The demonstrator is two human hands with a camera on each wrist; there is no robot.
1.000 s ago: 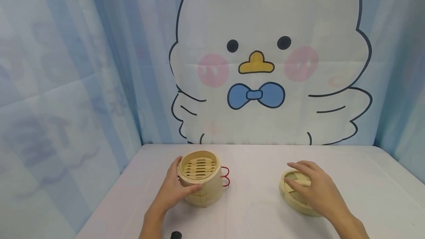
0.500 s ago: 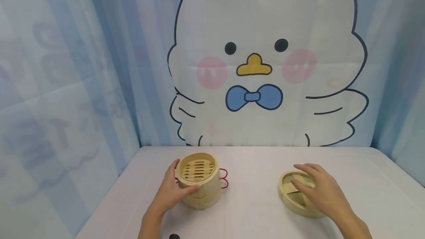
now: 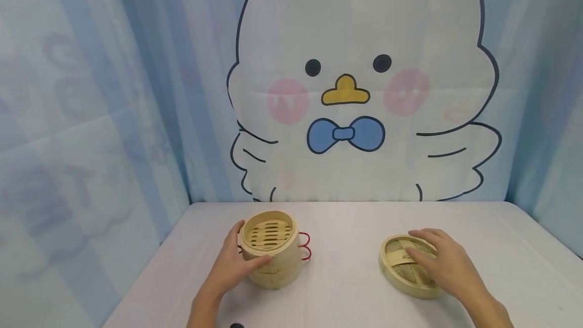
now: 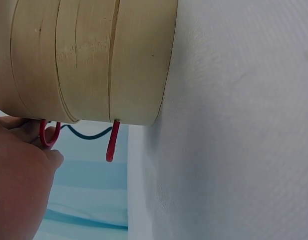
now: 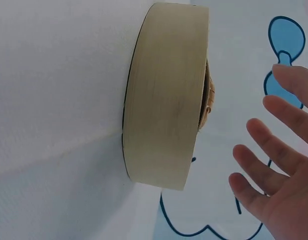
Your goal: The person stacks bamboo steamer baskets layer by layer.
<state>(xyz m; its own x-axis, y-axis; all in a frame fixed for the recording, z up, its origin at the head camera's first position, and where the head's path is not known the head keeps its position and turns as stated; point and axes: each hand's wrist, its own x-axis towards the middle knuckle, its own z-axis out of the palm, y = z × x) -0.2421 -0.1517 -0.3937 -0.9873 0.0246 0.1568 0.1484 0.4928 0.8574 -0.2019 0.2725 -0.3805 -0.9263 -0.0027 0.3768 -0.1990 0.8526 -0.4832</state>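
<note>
In the head view a stacked bamboo steamer stands upright on the left of the table, its slatted top tier uncovered. My left hand grips it from the left side, thumb across the front and fingers toward the back. The left wrist view shows the steamer's stacked tiers with red loop handles near that hand. To the right lies the round bamboo steamer lid, woven side up. My right hand hovers over its right part. In the right wrist view the fingers are spread, apart from the lid.
A white cloth covers the table. Behind it hangs a curtain with a cartoon chick, and more blue-striped curtains flank both sides. A small black object shows at the bottom edge of the head view.
My right hand has drawn slightly to the right, uncovering more of the lid. The left hand keeps its hold on the steamer. The head view has shifted a little.
</note>
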